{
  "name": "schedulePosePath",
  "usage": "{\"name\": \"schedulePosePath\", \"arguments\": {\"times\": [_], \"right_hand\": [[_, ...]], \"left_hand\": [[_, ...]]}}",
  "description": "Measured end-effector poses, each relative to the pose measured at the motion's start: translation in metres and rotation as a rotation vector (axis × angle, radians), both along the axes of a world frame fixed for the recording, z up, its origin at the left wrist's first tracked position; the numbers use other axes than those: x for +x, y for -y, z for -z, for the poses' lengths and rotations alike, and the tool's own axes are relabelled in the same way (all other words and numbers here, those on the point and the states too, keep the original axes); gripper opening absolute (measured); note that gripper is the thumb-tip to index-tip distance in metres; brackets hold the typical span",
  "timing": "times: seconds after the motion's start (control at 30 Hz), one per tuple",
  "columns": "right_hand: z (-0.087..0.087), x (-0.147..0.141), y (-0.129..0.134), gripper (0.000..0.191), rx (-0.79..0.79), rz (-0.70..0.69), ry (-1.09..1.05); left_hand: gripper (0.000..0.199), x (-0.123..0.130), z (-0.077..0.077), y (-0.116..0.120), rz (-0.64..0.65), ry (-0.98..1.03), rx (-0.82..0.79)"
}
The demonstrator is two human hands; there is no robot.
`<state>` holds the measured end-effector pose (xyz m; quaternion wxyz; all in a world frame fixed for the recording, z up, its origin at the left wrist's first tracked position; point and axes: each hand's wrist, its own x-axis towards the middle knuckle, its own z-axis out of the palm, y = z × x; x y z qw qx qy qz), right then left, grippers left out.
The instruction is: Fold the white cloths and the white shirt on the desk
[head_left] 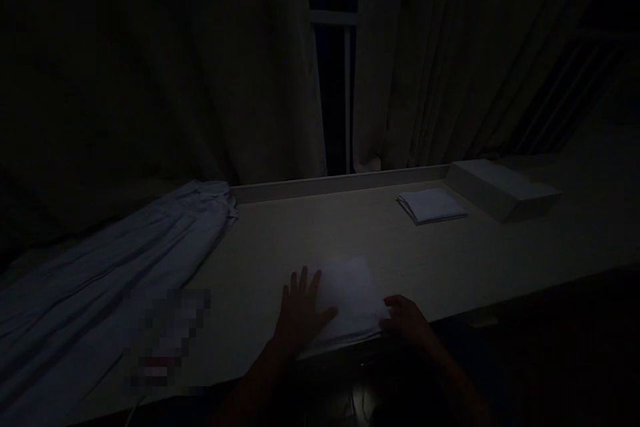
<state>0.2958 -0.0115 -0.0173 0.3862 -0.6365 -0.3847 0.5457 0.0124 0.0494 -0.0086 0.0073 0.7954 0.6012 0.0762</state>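
In the dim head view a folded white cloth [347,297] lies at the table's front edge, between my two hands. My left hand [300,313] is open, fingers spread, and rests flat along the cloth's left side with the thumb on top of it. At the cloth's right edge, my right hand [405,321] has its fingers curled, with the edge between thumb and forefinger. Its other fingers are hard to make out in the dark.
A second folded cloth [433,205] lies farther back on the pale table [320,227], beside a box-like block [505,187]. Loose pale fabric [150,240] is heaped at left, near a pixelated patch. Curtains [250,67] hang behind the raised back edge.
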Motion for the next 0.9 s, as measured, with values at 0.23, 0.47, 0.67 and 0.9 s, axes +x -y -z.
{"name": "schedulePosePath", "arguments": {"times": [0.23, 0.47, 0.67, 0.9], "right_hand": [[-0.010, -0.001, 0.000, 0.050, -0.017, -0.043, 0.035], [-0.035, 0.000, -0.034, 0.049, 0.048, -0.279, 0.287], [-0.011, -0.004, -0.057, 0.048, 0.102, -0.186, 0.554], [0.001, -0.008, -0.055, 0.034, 0.167, -0.099, 0.637]], "left_hand": [[0.096, 0.002, -0.003, 0.002, -0.006, 0.001, 0.013], [0.096, 0.002, -0.002, 0.002, -0.006, 0.002, 0.030], [0.095, 0.000, 0.003, -0.001, 0.013, 0.014, 0.047], [0.092, 0.001, 0.003, 0.002, 0.036, 0.008, 0.150]]}}
